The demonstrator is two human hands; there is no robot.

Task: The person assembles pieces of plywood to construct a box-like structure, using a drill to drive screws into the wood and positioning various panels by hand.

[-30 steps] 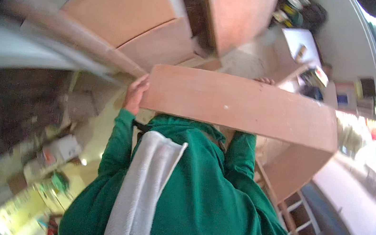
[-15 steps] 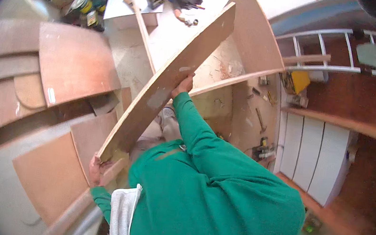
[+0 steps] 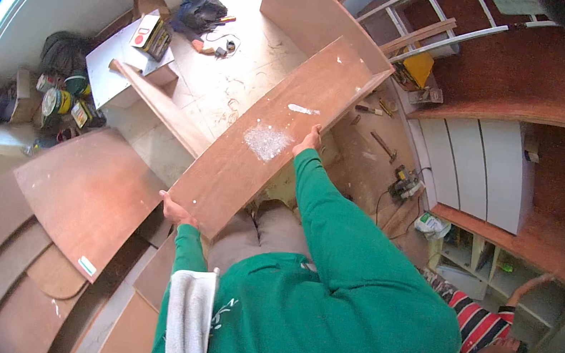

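Tipped from steep to nearly face-up, a long wooden panel (image 3: 223,164), likely stiff, slants before the worker's legs (image 3: 282,228), left hand (image 3: 178,212) curled around its near end, right hand (image 3: 308,140) clasping its long edge, sensible holds.

I look down from the head — green shirt (image 3: 327,320) close at six o'clock, board (image 3: 267,134) beyond, ladder (image 3: 460,42) farther at one.
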